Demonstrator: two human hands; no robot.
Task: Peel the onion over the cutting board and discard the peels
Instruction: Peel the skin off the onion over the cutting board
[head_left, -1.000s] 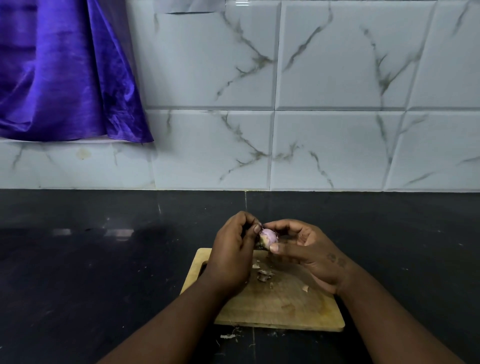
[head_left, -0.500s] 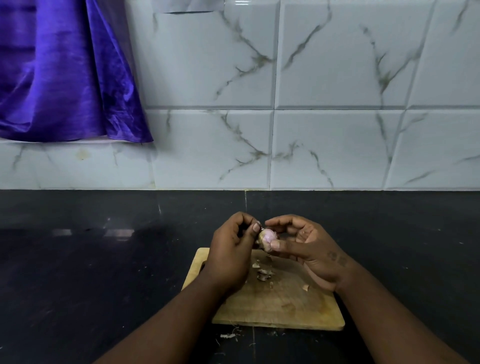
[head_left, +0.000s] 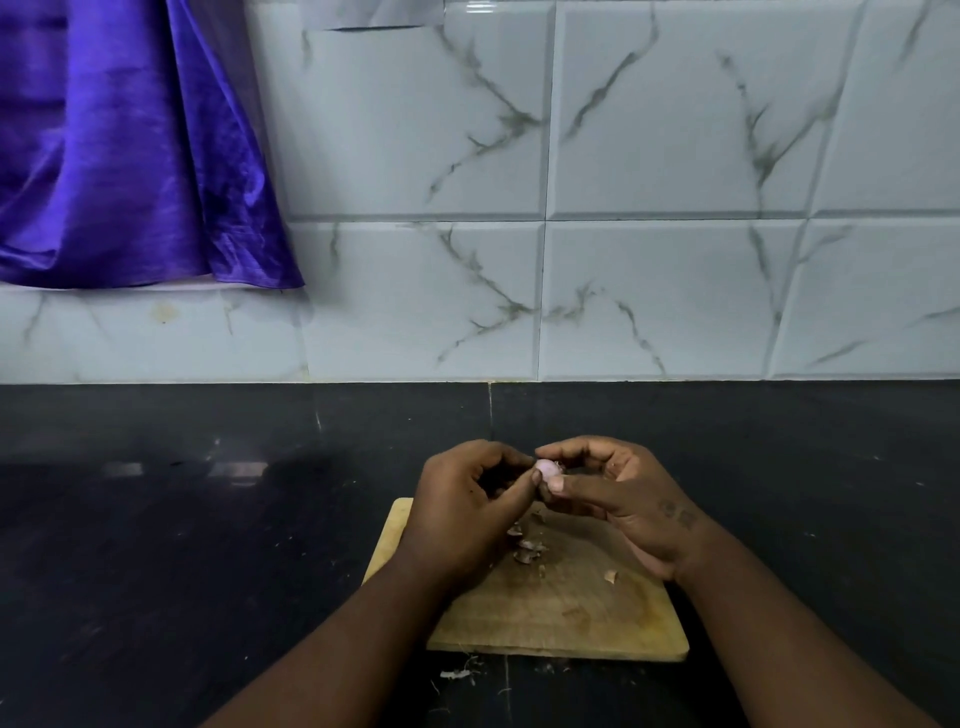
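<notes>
A small pinkish-purple onion (head_left: 549, 467) is held above the far end of the wooden cutting board (head_left: 571, 618). My right hand (head_left: 618, 499) pinches it between thumb and curled fingers. My left hand (head_left: 467, 514) meets it from the left, fingers curled, thumb tip against the onion; what its fingers hold is hidden. Several dry brown peel bits (head_left: 525, 551) lie on the board under the hands, and one more peel scrap (head_left: 611, 576) lies to the right.
The board sits on a dark counter (head_left: 208, 545). A few peel fragments (head_left: 457, 674) lie on the counter just in front of the board. A marble-tiled wall (head_left: 623, 208) rises behind, with a purple cloth (head_left: 114, 156) hanging at the upper left.
Both hands have closed tighter around the onion, so less of it shows. The hands stay over the board's far end.
</notes>
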